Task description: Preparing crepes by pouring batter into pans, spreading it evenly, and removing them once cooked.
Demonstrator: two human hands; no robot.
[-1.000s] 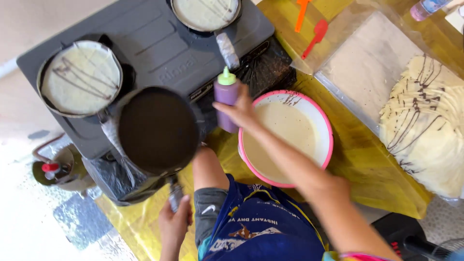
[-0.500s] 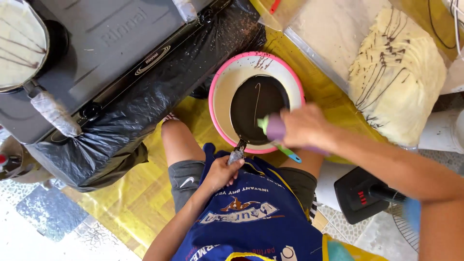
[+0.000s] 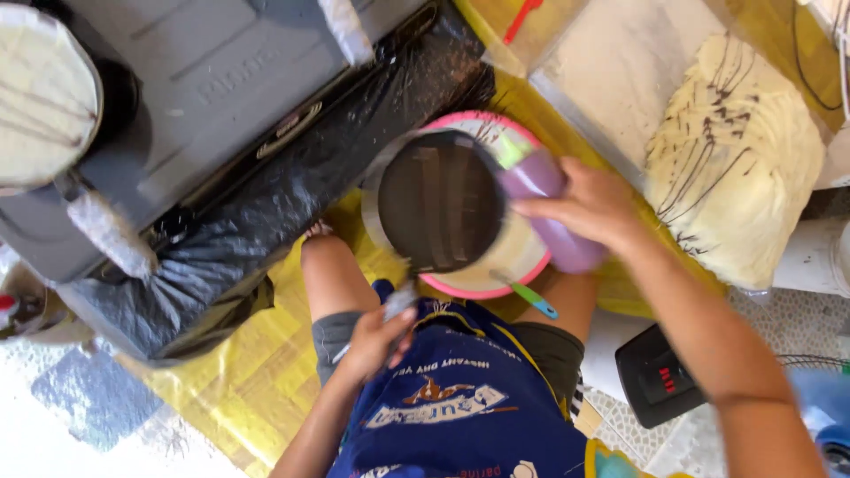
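My left hand (image 3: 376, 341) grips the handle of a small dark frying pan (image 3: 440, 202) and holds it over a pink-rimmed bowl of pale batter (image 3: 518, 257). My right hand (image 3: 589, 205) holds a purple squeeze bottle (image 3: 553, 212) tipped with its green nozzle (image 3: 512, 150) at the pan's right edge. Faint dark streaks show inside the pan. A teal-handled utensil (image 3: 531, 296) rests in the bowl at its near rim. I sit with a blue printed apron (image 3: 460, 407) over my lap.
A grey stove (image 3: 212, 80) wrapped in black plastic (image 3: 266, 230) stands at the left, with a pan of pale crepe (image 3: 40, 93) on it. A stack of chocolate-streaked crepes (image 3: 735, 159) lies at the right. A black device (image 3: 660, 381) sits near my right knee. Yellow sheeting (image 3: 239, 381) covers the floor.
The pan has come off the stove and now hangs over the batter bowl. My right hand has tipped the purple bottle sideways toward the pan's edge.
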